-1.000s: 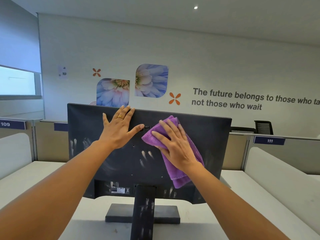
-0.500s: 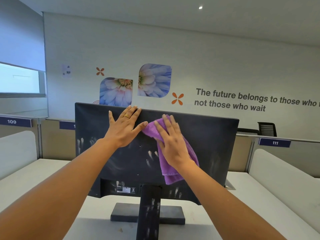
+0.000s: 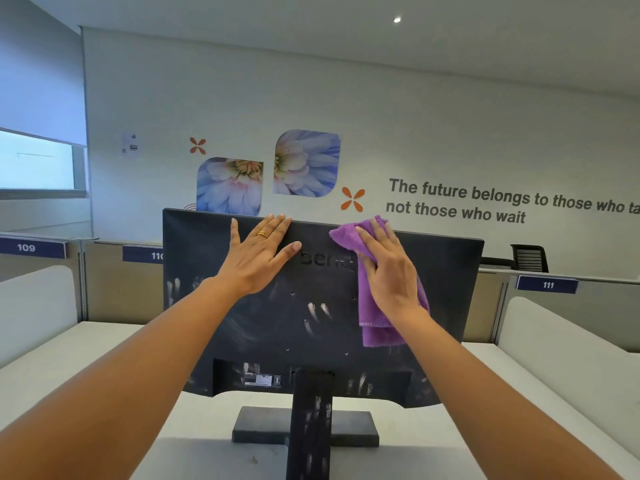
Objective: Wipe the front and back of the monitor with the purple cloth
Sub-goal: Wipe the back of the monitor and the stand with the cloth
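White desk (image 3: pixel 104 341) is sitting nearest, w/ the stand base (image 3: pixel 356 427) planted on it. Monitor (image 3: pixel 214 306) is standing w/ its back facing the camera, and pale smears are showing across the lower panel & stand neck. Left hand (image 3: pixel 258 261) is lying flat on the upper back, fingers straight & spread, tips reaching the top edge. It's gripping nothing, just bracing. Right hand (image 3: pixel 391 275) is pressing the purple cloth (image 3: pixel 377 327) against the upper right of the back w/ straight fingers, the folded tail hanging below the palm.

Risks, as I'm judging them: hard pushing up top could be tipping the screen fwd on its small base, the bare left palm is prob. adding fresh prints, and the cloth could be slipping from under flat fingers.

No containers are showing. Beyond, numbered partitions (image 3: pixel 547 285), a black chair (image 3: pixel 530 258) & a flower-decal wall (image 3: pixel 450 116) are filling the bkgd.
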`<action>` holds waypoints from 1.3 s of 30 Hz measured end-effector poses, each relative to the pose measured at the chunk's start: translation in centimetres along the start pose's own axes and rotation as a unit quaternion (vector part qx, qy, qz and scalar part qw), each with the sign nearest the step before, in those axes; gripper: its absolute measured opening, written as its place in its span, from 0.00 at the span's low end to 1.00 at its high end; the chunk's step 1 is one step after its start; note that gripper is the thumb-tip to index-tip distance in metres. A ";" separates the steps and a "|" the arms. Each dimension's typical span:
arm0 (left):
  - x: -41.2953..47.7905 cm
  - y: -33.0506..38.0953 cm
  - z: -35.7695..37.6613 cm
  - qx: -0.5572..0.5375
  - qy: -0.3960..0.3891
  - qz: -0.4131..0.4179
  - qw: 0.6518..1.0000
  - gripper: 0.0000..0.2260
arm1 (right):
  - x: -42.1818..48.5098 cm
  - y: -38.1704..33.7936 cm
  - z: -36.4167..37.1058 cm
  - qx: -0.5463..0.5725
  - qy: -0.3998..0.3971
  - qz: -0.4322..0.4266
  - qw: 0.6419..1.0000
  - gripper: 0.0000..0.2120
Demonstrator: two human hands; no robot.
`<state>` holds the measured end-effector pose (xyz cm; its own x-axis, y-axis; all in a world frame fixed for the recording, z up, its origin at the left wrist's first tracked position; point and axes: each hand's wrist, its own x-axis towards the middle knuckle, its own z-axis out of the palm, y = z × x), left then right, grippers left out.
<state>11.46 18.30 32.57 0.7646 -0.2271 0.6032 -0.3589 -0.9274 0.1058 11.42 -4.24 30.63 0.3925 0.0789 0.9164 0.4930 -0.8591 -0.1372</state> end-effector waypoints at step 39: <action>-2.9 -17.9 -4.0 -0.034 0.035 -0.089 0.995 0.33 | -0.1 -15.1 11.6 -0.077 -0.054 -0.121 0.988 0.22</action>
<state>13.57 36.69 32.08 0.7806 -0.0375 0.6239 -0.2582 -0.9284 0.2673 12.96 14.65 28.24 0.3625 0.3378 0.8686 0.4614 -0.8748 0.1477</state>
